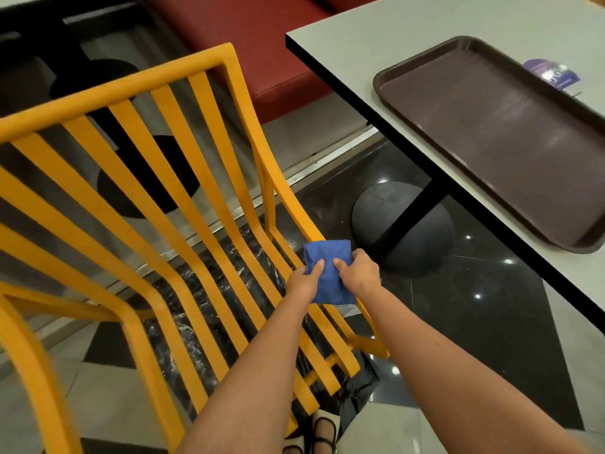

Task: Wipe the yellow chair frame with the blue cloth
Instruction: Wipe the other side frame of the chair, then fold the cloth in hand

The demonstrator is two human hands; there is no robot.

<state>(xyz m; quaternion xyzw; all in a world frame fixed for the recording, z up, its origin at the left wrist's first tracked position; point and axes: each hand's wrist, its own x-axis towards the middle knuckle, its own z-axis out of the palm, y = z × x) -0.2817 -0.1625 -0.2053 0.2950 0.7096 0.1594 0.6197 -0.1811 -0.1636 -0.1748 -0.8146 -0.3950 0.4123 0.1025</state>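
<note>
**Both hands closed on the blue cloth at the chair's side rail**

I see the folded blue cloth [328,273] held between two hands against the yellow chair frame [183,178], right where the frame's right-hand side rail curves down from the backrest toward the seat. My left hand [302,283] has its grip shut on the cloth's left edge, thumb laid across the top face and the other fingers tucked underneath, out of sight. My right hand [357,271] is closed on the cloth's right edge in the same way, thumb on top and pointing toward the left thumb; the two thumbs are near each other but not touching. The cloth covers the rail beneath it, so I cannot tell how firmly it presses on the metal.

Right of the chair frame stands a grey tabletop [409,50] carrying a dark brown tray [484,132]. Beyond the chair frame sits a red bench seat [248,37]. Below the frame's front edge, a foot in a black strapped sandal [322,434] shows on the floor.
</note>
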